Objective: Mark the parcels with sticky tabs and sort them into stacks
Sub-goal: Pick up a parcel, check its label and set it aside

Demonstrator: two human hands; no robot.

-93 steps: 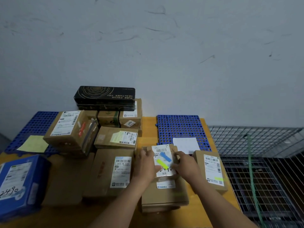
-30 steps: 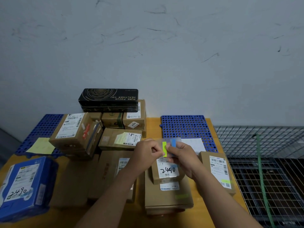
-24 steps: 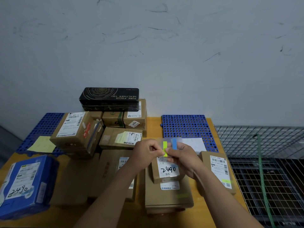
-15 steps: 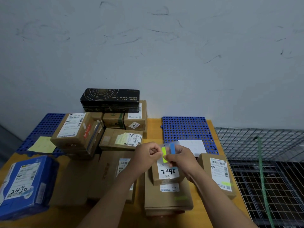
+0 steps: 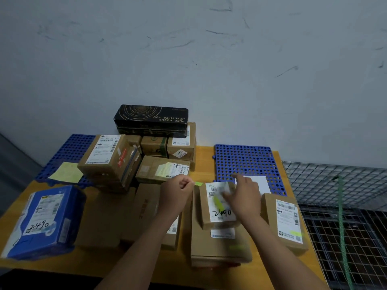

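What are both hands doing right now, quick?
Left hand: pinching a green sticky tab.
Right hand: blurred over the small parcel; grip cannot be told.

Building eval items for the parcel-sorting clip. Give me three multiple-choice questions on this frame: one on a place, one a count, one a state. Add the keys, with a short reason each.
1. Where does the black box lie?
A. on top of the brown parcels at the back
B. on the floor
C. held in a hand

2. How many parcels show a handwritten "2490"?
A. one
B. two
C. four

3. What is the left hand doing?
A. lying flat on the table
B. holding a pen
C. pinching a green tab

Key:
1 A: the box rests across the rear stack, against the wall.
2 B: the number is written on the blue parcel and on the small brown parcel, and on no other label in view.
3 C: the fingers are curled, and the tab sticks out from the fingertips.
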